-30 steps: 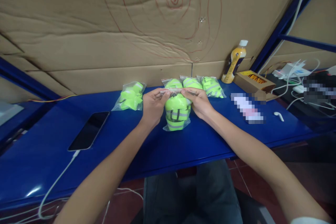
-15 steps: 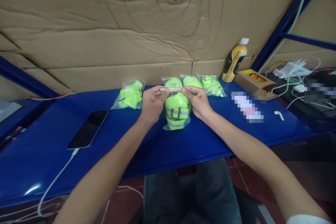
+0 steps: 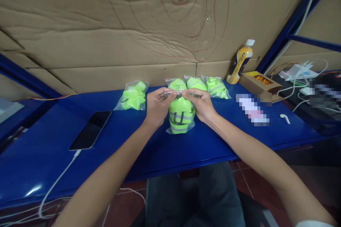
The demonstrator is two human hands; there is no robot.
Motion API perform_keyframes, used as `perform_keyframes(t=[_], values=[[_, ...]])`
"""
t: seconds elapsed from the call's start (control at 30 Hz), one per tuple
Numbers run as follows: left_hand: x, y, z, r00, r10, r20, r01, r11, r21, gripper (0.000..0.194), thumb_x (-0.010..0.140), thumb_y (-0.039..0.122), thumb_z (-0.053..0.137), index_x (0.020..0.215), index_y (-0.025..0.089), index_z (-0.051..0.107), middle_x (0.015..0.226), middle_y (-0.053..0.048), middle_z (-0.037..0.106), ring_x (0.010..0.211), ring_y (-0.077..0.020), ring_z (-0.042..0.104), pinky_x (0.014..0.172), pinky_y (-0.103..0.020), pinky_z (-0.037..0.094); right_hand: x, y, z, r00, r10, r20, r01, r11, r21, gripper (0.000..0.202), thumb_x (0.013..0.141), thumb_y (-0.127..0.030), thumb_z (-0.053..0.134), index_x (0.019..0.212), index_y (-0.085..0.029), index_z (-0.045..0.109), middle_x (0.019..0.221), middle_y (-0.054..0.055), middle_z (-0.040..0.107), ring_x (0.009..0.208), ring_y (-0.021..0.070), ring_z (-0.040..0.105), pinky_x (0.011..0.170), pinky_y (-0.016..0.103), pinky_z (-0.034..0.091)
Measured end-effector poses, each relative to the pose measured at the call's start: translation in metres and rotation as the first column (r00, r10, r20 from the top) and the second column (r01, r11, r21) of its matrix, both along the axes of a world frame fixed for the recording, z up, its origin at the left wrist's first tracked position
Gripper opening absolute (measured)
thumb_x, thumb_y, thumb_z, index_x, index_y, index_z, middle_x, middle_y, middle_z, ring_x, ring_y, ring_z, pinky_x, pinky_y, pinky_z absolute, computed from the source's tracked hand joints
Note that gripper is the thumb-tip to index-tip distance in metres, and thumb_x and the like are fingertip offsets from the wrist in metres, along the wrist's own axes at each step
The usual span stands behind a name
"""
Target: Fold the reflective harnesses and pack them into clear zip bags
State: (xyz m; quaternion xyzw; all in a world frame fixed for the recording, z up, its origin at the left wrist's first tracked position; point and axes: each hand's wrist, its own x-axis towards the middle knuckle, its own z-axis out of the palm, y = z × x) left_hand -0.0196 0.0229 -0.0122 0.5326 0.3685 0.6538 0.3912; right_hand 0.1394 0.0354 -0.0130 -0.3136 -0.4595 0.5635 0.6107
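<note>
Between my hands, a clear zip-lock bag (image 3: 182,117) holds a folded neon-yellow fabric item with grey reflective stripes and dark straps. My left hand (image 3: 159,105) pinches the bag's top edge on the left, thumb turned inward. On the right, my right hand (image 3: 201,104) pinches the same edge, and the two thumbs are close together. The bag's lower end rests toward the front of the blue table (image 3: 149,149). Behind my hands lie similar filled bags: one bag (image 3: 133,95) at left, and a right-hand bag (image 3: 217,87) beside two others.
A phone (image 3: 90,130) with a white cable lies at left. To the right are a yellow drink bottle (image 3: 241,62), an opened cardboard box (image 3: 261,83), a blurred-out item and a white earbud (image 3: 285,118). A cardboard wall (image 3: 87,49) stands behind the table.
My thumbs have moved closer together along the bag's top edge, the left one shifting right. The whole view has shifted slightly; the other bags stay put.
</note>
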Motion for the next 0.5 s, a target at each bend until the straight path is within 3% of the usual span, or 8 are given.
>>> perform_keyframes(t=[0.2,0.3,0.4,0.5], values=[[-0.004,0.002,-0.002,1.0,-0.008,-0.016,0.008,1.0,-0.023,0.033,0.077,0.042,0.092,0.089,0.015,0.078,0.089,-0.007,0.081,0.083,-0.0203,0.076,0.082,-0.032,0.06,0.002,0.002,-0.004,1.0,0.026,0.01,-0.025,0.999,-0.034,0.035,0.06,-0.045,0.101,0.077,-0.022,0.082,0.084,0.001,0.078,0.08,0.0168,0.068,0.084,0.034,0.055],[-0.007,0.003,-0.001,0.987,-0.16,-0.032,0.155,0.98,-0.124,0.047,0.079,0.05,0.091,0.106,0.014,0.078,0.104,-0.011,0.082,0.098,-0.0249,0.078,0.091,-0.035,0.061,0.004,0.006,-0.007,0.999,-0.026,-0.025,0.025,0.999,-0.046,0.035,0.061,-0.045,0.1,0.078,-0.021,0.081,0.084,0.002,0.078,0.081,0.0177,0.069,0.084,0.034,0.056],[-0.007,0.002,-0.001,0.933,-0.344,-0.1,0.305,0.909,-0.284,0.068,0.069,0.043,0.1,0.125,0.016,0.072,0.122,-0.014,0.08,0.109,-0.0293,0.078,0.092,-0.039,0.063,0.006,0.01,-0.01,0.994,-0.064,-0.089,0.057,0.996,-0.073,0.038,0.062,-0.047,0.099,0.082,-0.021,0.081,0.089,0.003,0.079,0.085,0.0199,0.071,0.086,0.035,0.058],[-0.009,0.005,-0.001,0.915,-0.376,-0.147,0.317,0.894,-0.315,0.077,0.063,0.034,0.102,0.129,0.017,0.068,0.129,-0.015,0.078,0.11,-0.0296,0.077,0.09,-0.039,0.064,0.007,0.017,-0.014,0.994,-0.083,-0.075,0.081,0.996,-0.034,0.042,0.066,-0.052,0.097,0.09,-0.022,0.08,0.101,0.005,0.08,0.096,0.0218,0.073,0.092,0.037,0.058]])
